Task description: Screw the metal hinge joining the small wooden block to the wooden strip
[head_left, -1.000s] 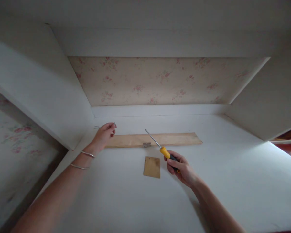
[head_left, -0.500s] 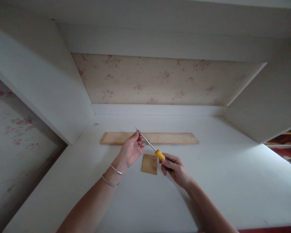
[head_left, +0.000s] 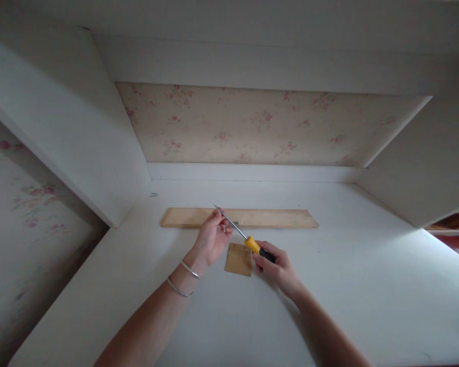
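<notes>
A screwdriver (head_left: 252, 244) with a yellow and black handle slants up to the left in front of me. My right hand (head_left: 277, 267) is closed round its handle. Near the tip, the thumb and forefinger of my left hand (head_left: 211, 235) pinch the thin metal shaft, the other fingers curled. Something small and shiny shows by those curled fingers, too small to make out. Behind the hands lies a long wooden board (head_left: 275, 218), with a small metal piece (head_left: 234, 224) at its near edge. A small square wooden piece (head_left: 237, 260) with holes lies between my forearms.
The white surface (head_left: 344, 285) is bounded by white panels at left (head_left: 80, 132) and right (head_left: 413, 168). Two small metal pins (head_left: 154, 194) lie near the back left corner. Floral wallpaper (head_left: 248, 125) shows behind, and a white panel (head_left: 252, 56) crosses overhead.
The view has shifted slightly, so everything sits a little further right. The right hand has turned a little on the screwdriver's handle. The left hand keeps its place at the shaft.
</notes>
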Tool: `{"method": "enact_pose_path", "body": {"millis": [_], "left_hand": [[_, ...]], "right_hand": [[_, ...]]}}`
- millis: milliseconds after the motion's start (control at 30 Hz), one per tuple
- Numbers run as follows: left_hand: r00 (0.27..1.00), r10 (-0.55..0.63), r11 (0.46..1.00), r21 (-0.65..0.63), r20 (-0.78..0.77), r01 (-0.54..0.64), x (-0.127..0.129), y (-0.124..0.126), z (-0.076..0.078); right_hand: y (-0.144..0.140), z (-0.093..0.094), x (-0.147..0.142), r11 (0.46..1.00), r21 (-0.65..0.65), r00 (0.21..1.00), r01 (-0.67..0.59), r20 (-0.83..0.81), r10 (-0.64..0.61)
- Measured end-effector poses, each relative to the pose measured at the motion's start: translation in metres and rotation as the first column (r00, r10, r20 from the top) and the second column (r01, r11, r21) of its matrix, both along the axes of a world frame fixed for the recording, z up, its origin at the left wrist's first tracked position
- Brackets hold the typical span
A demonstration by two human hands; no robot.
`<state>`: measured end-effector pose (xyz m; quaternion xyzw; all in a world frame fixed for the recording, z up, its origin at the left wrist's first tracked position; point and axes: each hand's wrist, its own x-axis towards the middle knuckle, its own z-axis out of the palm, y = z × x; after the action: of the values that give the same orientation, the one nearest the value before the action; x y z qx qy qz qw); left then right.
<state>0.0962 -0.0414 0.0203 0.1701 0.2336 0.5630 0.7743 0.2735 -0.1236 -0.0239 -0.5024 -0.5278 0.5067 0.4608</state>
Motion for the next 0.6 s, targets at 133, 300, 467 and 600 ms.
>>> {"method": "enact_pose_path", "body": {"millis": [133,300,467,600], "left_hand": [[0.996,0.063,0.998,0.008,-0.066,-0.062,0.004,0.0,-0.006],[0.993,0.092,0.995,-0.034,-0.076,-0.095,0.01,-0.002,-0.009],[0.989,0.029,1.0,0.002,-0.142,-0.029,0.008,-0.001,-0.009],[0.914,0.06,0.998,0.023,-0.401,-0.056,-0.005,0.001,-0.018]], "right_hand": [[0.0,-0.005,-0.001,0.962,0.269,0.96,0.042,0.256,-0.114],[-0.001,-0.006,-0.001,0.924,0.381,0.927,0.04,0.33,-0.176],[0.0,-0.004,0.0,0.972,0.221,0.969,0.075,0.216,-0.124],[0.0,0.002,0.006,0.987,0.107,0.991,0.12,0.052,-0.126]]}}
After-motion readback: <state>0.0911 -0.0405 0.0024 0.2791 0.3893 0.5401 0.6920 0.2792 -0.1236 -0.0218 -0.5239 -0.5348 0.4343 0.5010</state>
